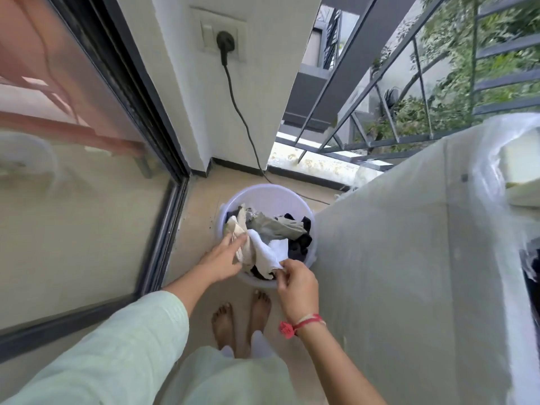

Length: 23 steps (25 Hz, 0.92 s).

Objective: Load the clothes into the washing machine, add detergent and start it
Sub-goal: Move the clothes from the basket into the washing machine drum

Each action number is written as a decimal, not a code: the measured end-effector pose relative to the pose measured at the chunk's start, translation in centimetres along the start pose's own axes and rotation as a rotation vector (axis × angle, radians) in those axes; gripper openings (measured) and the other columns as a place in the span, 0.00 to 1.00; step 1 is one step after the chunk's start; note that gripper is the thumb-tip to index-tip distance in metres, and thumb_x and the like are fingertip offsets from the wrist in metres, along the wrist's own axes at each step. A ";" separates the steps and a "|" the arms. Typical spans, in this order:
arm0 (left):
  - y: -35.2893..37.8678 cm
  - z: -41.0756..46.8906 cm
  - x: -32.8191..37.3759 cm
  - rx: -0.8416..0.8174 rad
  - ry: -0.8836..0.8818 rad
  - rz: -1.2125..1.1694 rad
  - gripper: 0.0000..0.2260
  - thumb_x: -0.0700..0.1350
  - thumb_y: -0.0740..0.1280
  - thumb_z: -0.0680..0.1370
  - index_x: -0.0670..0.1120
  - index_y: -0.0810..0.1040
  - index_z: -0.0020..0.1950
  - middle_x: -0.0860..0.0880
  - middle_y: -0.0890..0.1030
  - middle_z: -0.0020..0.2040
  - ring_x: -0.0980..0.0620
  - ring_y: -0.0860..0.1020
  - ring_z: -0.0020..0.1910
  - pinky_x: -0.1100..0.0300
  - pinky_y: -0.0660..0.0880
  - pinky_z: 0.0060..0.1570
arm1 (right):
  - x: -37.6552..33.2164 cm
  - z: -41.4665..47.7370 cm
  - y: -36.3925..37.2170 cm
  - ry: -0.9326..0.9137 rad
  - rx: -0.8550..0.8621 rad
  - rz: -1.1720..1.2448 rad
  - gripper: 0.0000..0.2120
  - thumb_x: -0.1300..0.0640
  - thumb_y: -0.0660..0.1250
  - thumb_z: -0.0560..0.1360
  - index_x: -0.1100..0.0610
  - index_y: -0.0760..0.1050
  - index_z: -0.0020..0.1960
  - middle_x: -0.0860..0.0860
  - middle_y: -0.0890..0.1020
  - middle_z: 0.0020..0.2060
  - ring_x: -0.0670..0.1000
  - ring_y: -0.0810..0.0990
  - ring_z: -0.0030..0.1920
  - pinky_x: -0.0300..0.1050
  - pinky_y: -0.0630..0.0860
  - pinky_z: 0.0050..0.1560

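At the far left runs a glass sliding door [87, 171], and beside it a wall socket [223, 39] with a dark cord dropping to the floor. Below that, on the floor, stands a pale plastic tub [271, 194] heaped with clothes [274, 229]: beige, grey, white and dark pieces tangled together.

The left hand [222, 258] reaches in from the near left side of the tub, fingers fairly straight and loosely spread, resting on a beige garment [238, 229] at the left rim; I cannot tell whether it has actually closed on the cloth. The right hand [295, 282] sits at the near rim, fingers pinched narrowly on the corner of a white cloth [268, 249]. That cloth stretches between the two hands, its length running from the left hand's fingertips down to the right hand's pinch.

To the right rises the washing machine [409, 258], wrapped in a clear plastic cover, its side touching or just beside the tub. Its dark opening [533, 273] shows at the far right edge, up and away from both hands. The right hand is nearer the machine, so the lift likely goes up and rightward over that side.
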<state>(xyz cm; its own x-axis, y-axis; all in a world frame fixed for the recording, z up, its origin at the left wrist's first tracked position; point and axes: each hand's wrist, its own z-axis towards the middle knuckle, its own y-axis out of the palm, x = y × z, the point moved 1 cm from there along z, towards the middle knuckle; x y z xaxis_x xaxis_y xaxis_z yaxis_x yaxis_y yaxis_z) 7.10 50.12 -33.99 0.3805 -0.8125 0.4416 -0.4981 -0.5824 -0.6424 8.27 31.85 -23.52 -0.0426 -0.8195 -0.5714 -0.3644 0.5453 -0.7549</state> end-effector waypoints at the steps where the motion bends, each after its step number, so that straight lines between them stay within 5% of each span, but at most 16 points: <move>1: 0.2 -0.1 0.0 -0.038 -0.010 0.063 0.34 0.49 0.64 0.74 0.58 0.50 0.75 0.48 0.48 0.77 0.42 0.65 0.70 0.47 0.69 0.63 | -0.2 -0.5 -0.1 -0.015 -0.006 -0.007 0.05 0.60 0.65 0.73 0.60 0.78 0.44 0.56 0.80 0.40 0.58 0.78 0.42 0.48 0.72 0.42; 6: 0.3 -1.8 -0.2 -0.200 -0.159 0.118 0.33 0.51 0.65 0.75 0.48 0.54 0.75 0.40 0.50 0.75 0.37 0.66 0.68 0.49 0.68 0.64 | -1.0 -3.1 -2.8 -0.059 0.138 -0.007 0.06 0.59 0.62 0.72 0.60 0.76 0.39 0.54 0.78 0.35 0.58 0.77 0.38 0.45 0.68 0.37; 9: -1.5 -4.0 0.8 -0.168 -0.153 0.194 0.35 0.51 0.65 0.76 0.47 0.50 0.76 0.41 0.51 0.76 0.40 0.63 0.71 0.46 0.59 0.69 | -2.7 -4.2 -6.6 -0.214 0.330 -0.090 0.11 0.55 0.56 0.71 0.57 0.76 0.39 0.51 0.76 0.34 0.55 0.75 0.34 0.42 0.67 0.35; 14: -4.6 -7.4 5.9 -0.020 -0.010 0.029 0.42 0.52 0.68 0.74 0.46 0.42 0.77 0.46 0.48 0.77 0.44 0.58 0.74 0.50 0.62 0.69 | -7.0 -6.3 -14.9 -0.435 0.669 -0.009 0.08 0.61 0.58 0.73 0.58 0.76 0.44 0.52 0.77 0.35 0.51 0.71 0.37 0.41 0.65 0.38; 18: -7.2 -10.5 12.3 0.185 0.227 -0.266 0.38 0.53 0.73 0.70 0.44 0.58 0.72 0.46 0.66 0.66 0.46 0.67 0.65 0.56 0.67 0.58 | -10.5 -6.4 -22.5 -0.581 0.844 0.129 0.04 0.62 0.60 0.75 0.57 0.72 0.47 0.53 0.77 0.37 0.49 0.72 0.39 0.40 0.68 0.39; 23: -10.0 -13.6 21.6 0.550 0.281 -0.451 0.27 0.52 0.69 0.74 0.51 0.64 0.69 0.55 0.68 0.61 0.56 0.69 0.57 0.61 0.65 0.53 | -10.9 -9.9 -31.9 -0.677 1.055 0.373 0.07 0.64 0.60 0.74 0.64 0.75 0.42 0.47 0.72 0.37 0.45 0.69 0.38 0.32 0.67 0.41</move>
<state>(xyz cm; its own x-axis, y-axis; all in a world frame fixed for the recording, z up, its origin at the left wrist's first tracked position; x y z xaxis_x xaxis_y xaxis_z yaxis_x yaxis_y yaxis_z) 9.72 38.00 -9.54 0.2054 -0.5173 0.8308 0.1464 -0.8231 -0.5487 11.13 21.59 10.01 0.6044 -0.5077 -0.6140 0.4808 0.8469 -0.2269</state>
